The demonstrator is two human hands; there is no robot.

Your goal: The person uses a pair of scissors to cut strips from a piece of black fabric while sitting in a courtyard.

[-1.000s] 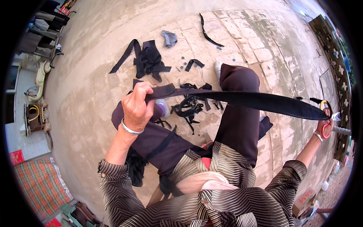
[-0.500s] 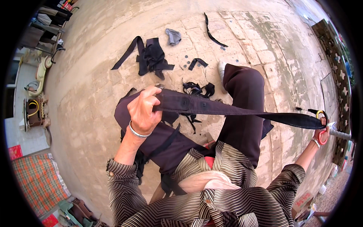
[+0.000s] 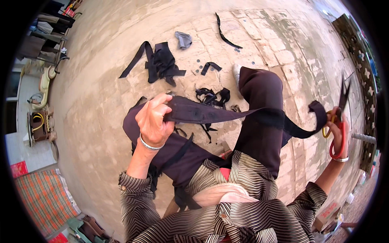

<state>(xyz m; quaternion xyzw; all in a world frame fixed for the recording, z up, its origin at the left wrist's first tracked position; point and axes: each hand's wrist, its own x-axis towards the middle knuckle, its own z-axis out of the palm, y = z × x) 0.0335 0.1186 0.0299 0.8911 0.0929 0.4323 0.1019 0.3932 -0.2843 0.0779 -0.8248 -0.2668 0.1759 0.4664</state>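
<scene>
My left hand (image 3: 153,118) grips one end of a long black rubber strip (image 3: 227,114), held up over my knees. The strip stretches rightward across my dark trouser leg (image 3: 259,121) and its free end (image 3: 318,111) curls loose near my right hand. My right hand (image 3: 337,133) holds red-and-yellow-handled scissors (image 3: 339,117), blades pointing up, far out to the right. A bangle sits on each wrist.
Cut black strips lie on the stone paving: a pile (image 3: 160,62) ahead, a tangle (image 3: 210,96) by my foot, a thin curved piece (image 3: 225,32) farther off. A grey rag (image 3: 183,39) lies nearby. A checked mat (image 3: 38,198) and clutter stand at left.
The strip was taut between both hands; its right end has come free and curls loose. My right hand has lifted the scissors, and my left hand has pulled slightly nearer.
</scene>
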